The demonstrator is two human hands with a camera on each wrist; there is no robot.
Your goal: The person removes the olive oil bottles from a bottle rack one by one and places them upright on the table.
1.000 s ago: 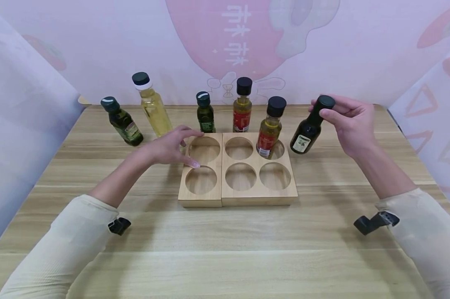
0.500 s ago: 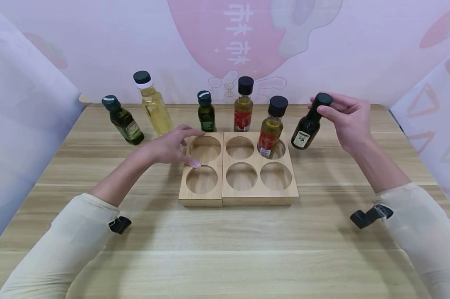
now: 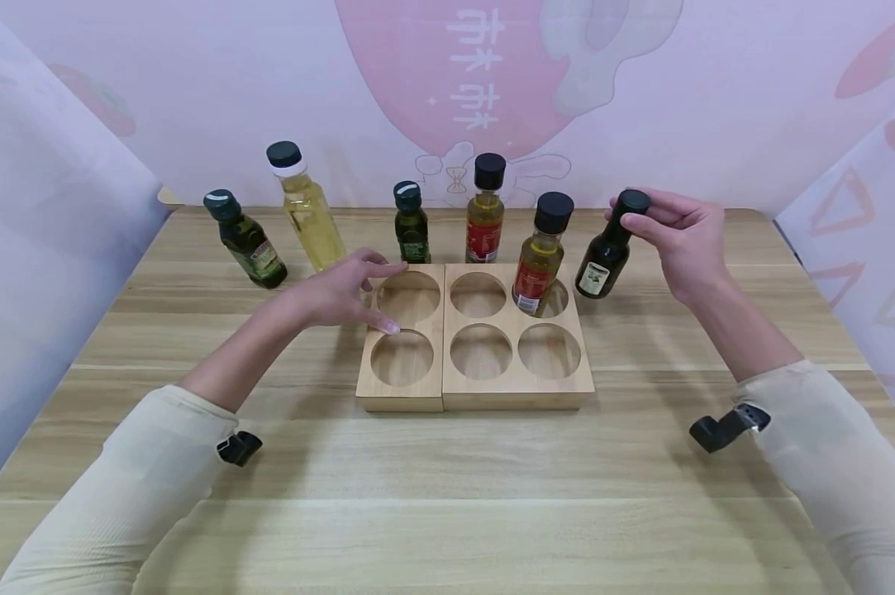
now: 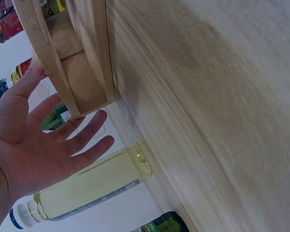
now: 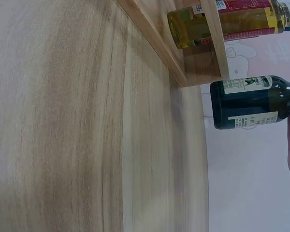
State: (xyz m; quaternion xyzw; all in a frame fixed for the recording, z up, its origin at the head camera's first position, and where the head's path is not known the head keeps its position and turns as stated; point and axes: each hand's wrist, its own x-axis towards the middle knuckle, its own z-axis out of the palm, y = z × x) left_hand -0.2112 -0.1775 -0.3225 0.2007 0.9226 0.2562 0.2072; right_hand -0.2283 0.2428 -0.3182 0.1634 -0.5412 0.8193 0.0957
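Note:
In the head view my right hand point(image 3: 688, 244) grips a dark green glass bottle point(image 3: 603, 258) by its neck, just right of the wooden bottle rack point(image 3: 516, 388). The right wrist view shows this bottle point(image 5: 246, 102) held above the table, its base free. My left hand point(image 3: 343, 291) rests on the rack's left edge with spread fingers, thumb on the top face; in the left wrist view its fingers point(image 4: 89, 130) are extended along the rack's end. A red-labelled oil bottle point(image 3: 538, 268) with a black cap stands in the rack's back right hole.
Behind the rack stand another red-labelled bottle point(image 3: 484, 223) and a small green bottle point(image 3: 413, 231). To the left are a tall clear bottle of yellow oil point(image 3: 311, 216) and a dark green bottle point(image 3: 252, 252). A printed backdrop point(image 3: 387, 49) rises behind the table point(image 3: 454, 487).
My right hand has moved slightly left with the dark green bottle, bringing it closer to the rack. The left hand has stayed on the rack.

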